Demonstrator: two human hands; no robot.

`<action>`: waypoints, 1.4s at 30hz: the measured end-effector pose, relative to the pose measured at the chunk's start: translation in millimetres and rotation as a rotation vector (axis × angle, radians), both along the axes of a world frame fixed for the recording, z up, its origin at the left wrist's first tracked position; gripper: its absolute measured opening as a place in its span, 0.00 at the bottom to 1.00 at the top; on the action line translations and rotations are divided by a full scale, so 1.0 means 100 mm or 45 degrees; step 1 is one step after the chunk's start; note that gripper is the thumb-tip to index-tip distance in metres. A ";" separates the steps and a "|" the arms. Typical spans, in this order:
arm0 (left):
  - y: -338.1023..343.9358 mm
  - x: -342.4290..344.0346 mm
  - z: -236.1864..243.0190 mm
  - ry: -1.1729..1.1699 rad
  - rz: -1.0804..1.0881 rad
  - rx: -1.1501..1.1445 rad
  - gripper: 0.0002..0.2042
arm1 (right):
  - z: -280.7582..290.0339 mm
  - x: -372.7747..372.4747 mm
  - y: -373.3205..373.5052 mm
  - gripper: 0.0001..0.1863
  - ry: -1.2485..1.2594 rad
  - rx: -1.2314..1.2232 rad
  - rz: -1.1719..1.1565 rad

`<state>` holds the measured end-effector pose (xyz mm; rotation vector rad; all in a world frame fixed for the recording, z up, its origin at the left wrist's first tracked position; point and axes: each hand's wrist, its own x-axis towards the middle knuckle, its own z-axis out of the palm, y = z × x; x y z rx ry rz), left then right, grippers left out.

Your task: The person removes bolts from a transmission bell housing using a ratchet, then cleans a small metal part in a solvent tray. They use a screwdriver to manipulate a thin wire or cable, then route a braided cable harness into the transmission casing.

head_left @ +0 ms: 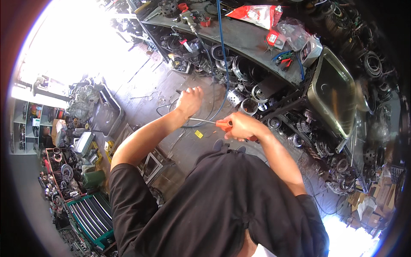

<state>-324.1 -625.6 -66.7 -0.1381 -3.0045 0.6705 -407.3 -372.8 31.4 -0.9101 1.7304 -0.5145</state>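
My right hand point(243, 127) is wrapped round an orange-handled tool point(223, 124), and a long thin metal rod point(202, 120) runs from it toward my left wrist. The tool looks like an air blow gun, but my fingers cover most of it. Farther forward and to the left, my left hand point(189, 102) is closed, fingers curled. A small dark tip point(178, 91) pokes out beside it; what it belongs to is hidden in the fist. Past both hands, a blue hose point(223, 51) hangs down and loops near the floor.
A metal workbench point(239, 40) stands ahead, with machine parts on the shelf below. On it lie a red and white bag point(257, 17) and pliers point(284, 62). A large metal tray point(332, 92) leans at right. Left are a black tub point(107, 112) and a green tool chest point(92, 216).
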 end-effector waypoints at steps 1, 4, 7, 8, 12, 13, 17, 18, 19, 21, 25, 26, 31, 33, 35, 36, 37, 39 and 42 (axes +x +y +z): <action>0.02 0.00 -0.02 -0.092 0.045 -0.021 0.24 | 0.00 0.01 -0.02 0.34 -0.020 -0.015 -0.186; 0.09 -0.04 -0.05 -0.289 0.149 -0.093 0.23 | 0.03 -0.02 -0.05 0.35 0.031 -0.018 -0.316; 0.16 -0.06 -0.04 -0.338 0.174 -0.154 0.22 | 0.07 -0.02 -0.08 0.34 0.051 -0.020 -0.223; 0.18 -0.06 -0.03 -0.375 0.188 -0.211 0.22 | 0.09 -0.05 -0.09 0.34 0.125 0.008 -0.265; 0.24 -0.03 -0.02 -0.416 0.190 -0.343 0.20 | 0.08 -0.09 -0.09 0.27 0.078 -0.048 -0.010; 0.26 -0.04 -0.02 -0.432 0.193 -0.360 0.19 | 0.06 -0.10 -0.08 0.27 0.133 -0.062 -0.093; 0.39 -0.11 -0.06 -0.445 0.227 -0.367 0.17 | -0.02 -0.17 -0.07 0.10 0.238 -0.280 -0.196; 0.42 -0.13 -0.07 -0.421 0.215 -0.390 0.17 | -0.02 -0.21 -0.06 0.10 0.289 -0.263 -0.178; 0.45 -0.10 -0.08 -0.341 0.136 -0.454 0.16 | -0.02 -0.23 -0.06 0.10 0.339 -0.244 -0.158; 0.49 -0.12 -0.11 -0.353 0.161 -0.353 0.16 | -0.01 -0.28 -0.06 0.11 0.573 -0.315 -0.214; 0.49 -0.10 -0.16 -0.391 0.186 -0.442 0.18 | 0.06 -0.39 0.06 0.12 0.146 -0.145 0.011; 0.48 -0.10 -0.17 -0.407 0.176 -0.464 0.18 | 0.06 -0.39 0.04 0.11 0.290 -0.206 -0.047; 0.35 -0.16 -0.19 -0.253 0.088 -0.412 0.17 | -0.02 -0.57 -0.05 0.11 0.157 -0.085 -0.151; 0.25 -0.20 -0.18 -0.260 0.050 -0.364 0.17 | -0.07 -0.66 -0.16 0.11 0.295 -0.059 -0.217; 0.15 -0.27 -0.17 -0.337 0.015 -0.315 0.17 | -0.12 -0.72 -0.26 0.11 0.314 -0.046 -0.252; 0.09 -0.31 -0.16 -0.335 0.026 -0.276 0.17 | -0.14 -0.75 -0.31 0.12 0.274 -0.056 -0.247; 0.02 -0.35 -0.15 -0.338 0.044 -0.245 0.17 | -0.16 -0.79 -0.37 0.12 0.238 -0.066 -0.242; -0.16 -0.44 -0.12 -0.254 0.013 -0.201 0.19 | -0.19 -0.88 -0.51 0.11 0.404 -0.074 -0.290; -0.54 -0.61 -0.02 -0.140 0.286 0.354 0.19 | -0.18 -1.03 -0.57 0.27 -0.096 0.099 -0.240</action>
